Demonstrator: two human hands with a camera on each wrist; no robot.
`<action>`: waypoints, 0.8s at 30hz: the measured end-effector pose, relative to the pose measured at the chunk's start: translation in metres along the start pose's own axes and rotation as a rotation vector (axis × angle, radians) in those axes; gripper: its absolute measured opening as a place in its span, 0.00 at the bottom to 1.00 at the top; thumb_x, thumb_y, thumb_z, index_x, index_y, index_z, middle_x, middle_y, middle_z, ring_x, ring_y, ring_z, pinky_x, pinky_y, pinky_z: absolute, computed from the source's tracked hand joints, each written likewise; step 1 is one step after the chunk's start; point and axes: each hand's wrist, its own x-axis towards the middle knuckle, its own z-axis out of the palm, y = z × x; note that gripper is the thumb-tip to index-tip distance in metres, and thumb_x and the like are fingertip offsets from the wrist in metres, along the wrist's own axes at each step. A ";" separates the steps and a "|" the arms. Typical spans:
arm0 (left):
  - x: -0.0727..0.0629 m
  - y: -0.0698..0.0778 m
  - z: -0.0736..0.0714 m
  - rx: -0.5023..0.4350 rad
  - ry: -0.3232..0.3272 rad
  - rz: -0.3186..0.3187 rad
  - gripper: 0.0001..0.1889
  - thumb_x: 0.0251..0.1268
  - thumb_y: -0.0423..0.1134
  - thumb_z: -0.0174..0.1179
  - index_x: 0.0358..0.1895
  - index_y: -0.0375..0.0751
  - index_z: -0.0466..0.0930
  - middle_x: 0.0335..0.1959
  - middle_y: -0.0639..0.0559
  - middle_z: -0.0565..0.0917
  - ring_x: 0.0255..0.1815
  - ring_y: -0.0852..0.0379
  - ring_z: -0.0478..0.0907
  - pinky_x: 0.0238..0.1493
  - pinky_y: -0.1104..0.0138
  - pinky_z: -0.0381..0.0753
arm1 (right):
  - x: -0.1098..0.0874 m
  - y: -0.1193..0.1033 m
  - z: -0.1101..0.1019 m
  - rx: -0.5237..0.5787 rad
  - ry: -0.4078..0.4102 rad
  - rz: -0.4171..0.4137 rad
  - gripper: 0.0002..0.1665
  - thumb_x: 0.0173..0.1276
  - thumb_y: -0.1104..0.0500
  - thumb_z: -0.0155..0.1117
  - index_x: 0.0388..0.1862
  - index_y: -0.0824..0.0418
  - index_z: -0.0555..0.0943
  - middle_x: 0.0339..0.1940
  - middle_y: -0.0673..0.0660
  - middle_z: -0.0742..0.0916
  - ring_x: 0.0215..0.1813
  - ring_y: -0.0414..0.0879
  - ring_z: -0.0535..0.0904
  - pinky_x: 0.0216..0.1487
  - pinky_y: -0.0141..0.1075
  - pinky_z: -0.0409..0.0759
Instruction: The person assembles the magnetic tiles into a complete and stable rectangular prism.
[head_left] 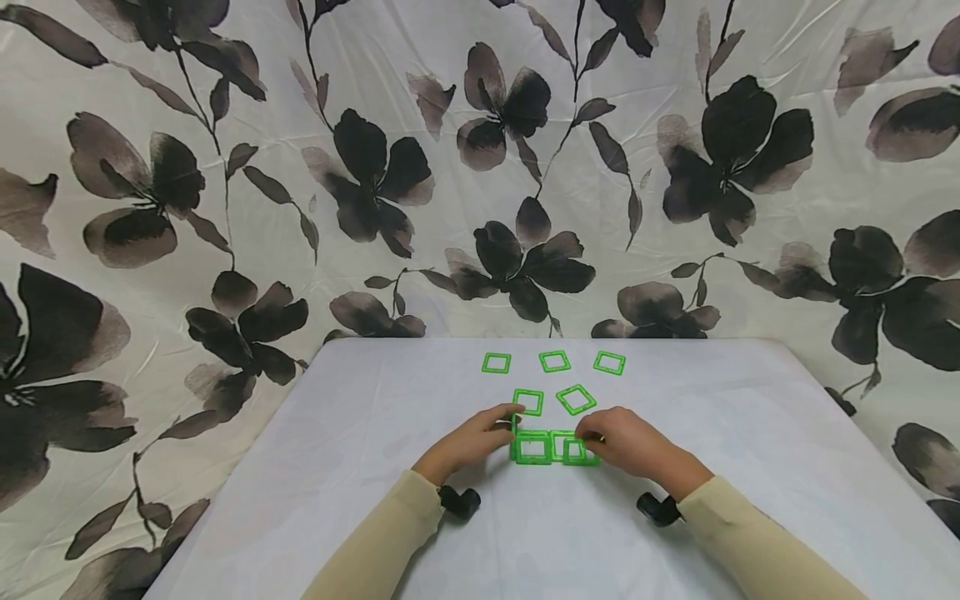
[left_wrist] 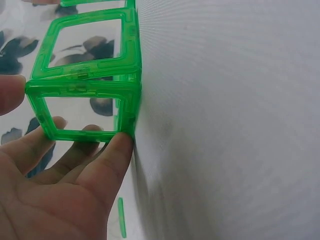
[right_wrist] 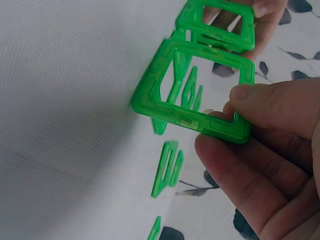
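Green see-through square magnetic tiles stand joined on the table as a low box-like row. My left hand point(head_left: 467, 440) is at the row's left end, its thumb and fingers spread round the edges of the end tile point(left_wrist: 82, 89). In the left wrist view fingertips touch this tile's corner and lower edge. My right hand point(head_left: 633, 442) pinches one corner of another square tile point(right_wrist: 187, 121) between thumb and fingers. That tile is upright at the right part of the row, overlapping the tile behind it in the head view.
Behind the row, several loose green tiles lie flat: one point(head_left: 541, 404) by my left fingertips, a tilted one point(head_left: 576, 412) to its right, and a back line including a left tile point(head_left: 497, 371) and a right tile point(head_left: 610, 372). A flowered cloth point(head_left: 420, 292) hangs behind the white table point(head_left: 337, 417).
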 end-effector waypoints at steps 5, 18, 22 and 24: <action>0.000 -0.002 0.000 -0.007 -0.003 0.001 0.28 0.69 0.41 0.51 0.72 0.49 0.63 0.67 0.46 0.73 0.72 0.47 0.66 0.71 0.48 0.63 | 0.001 -0.001 0.002 -0.015 0.010 -0.002 0.07 0.61 0.65 0.68 0.38 0.56 0.86 0.35 0.47 0.88 0.37 0.36 0.81 0.39 0.33 0.80; -0.001 0.000 0.000 -0.022 -0.009 0.014 0.28 0.70 0.42 0.51 0.72 0.48 0.63 0.68 0.44 0.72 0.72 0.47 0.66 0.71 0.49 0.63 | 0.007 -0.006 0.007 -0.039 0.002 -0.004 0.06 0.62 0.63 0.68 0.38 0.55 0.86 0.36 0.47 0.88 0.39 0.38 0.82 0.42 0.35 0.81; -0.001 -0.001 0.000 -0.026 -0.012 0.016 0.28 0.70 0.42 0.51 0.73 0.48 0.63 0.68 0.44 0.72 0.72 0.47 0.65 0.71 0.49 0.64 | 0.009 -0.007 0.008 -0.027 -0.003 0.009 0.07 0.62 0.63 0.68 0.39 0.54 0.85 0.37 0.46 0.88 0.40 0.38 0.83 0.42 0.35 0.81; -0.002 -0.001 0.000 -0.025 -0.013 0.015 0.28 0.70 0.42 0.51 0.73 0.49 0.62 0.68 0.45 0.72 0.72 0.46 0.65 0.71 0.49 0.63 | 0.010 -0.007 0.009 -0.024 -0.002 0.008 0.07 0.62 0.63 0.68 0.39 0.54 0.85 0.37 0.47 0.88 0.40 0.38 0.83 0.42 0.34 0.81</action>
